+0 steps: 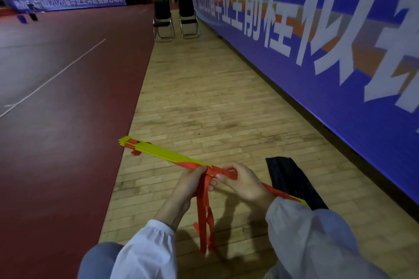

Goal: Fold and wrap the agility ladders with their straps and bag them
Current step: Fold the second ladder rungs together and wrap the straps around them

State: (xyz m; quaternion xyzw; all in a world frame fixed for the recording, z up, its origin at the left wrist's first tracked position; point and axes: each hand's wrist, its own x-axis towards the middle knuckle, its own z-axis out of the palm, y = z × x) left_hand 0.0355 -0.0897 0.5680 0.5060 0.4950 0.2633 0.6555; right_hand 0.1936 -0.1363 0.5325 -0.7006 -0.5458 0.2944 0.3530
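Note:
A folded agility ladder (158, 153), a flat stack of yellow rungs, is held in the air above the wooden floor, pointing up and to the left. Red strap (205, 213) is wound round its middle, and loose ends hang down between my arms. My left hand (192, 184) grips the bundle and the hanging strap from below. My right hand (242, 184) pinches the wound red strap on top of the bundle. A black bag (292, 179) lies flat on the floor to the right, partly hidden behind my right sleeve.
Two black folding chairs (175, 19) stand farther along the wooden strip. A long blue banner wall (317, 75) runs along the right side. Dark red court flooring (56, 97) lies to the left. My knee shows at the bottom left.

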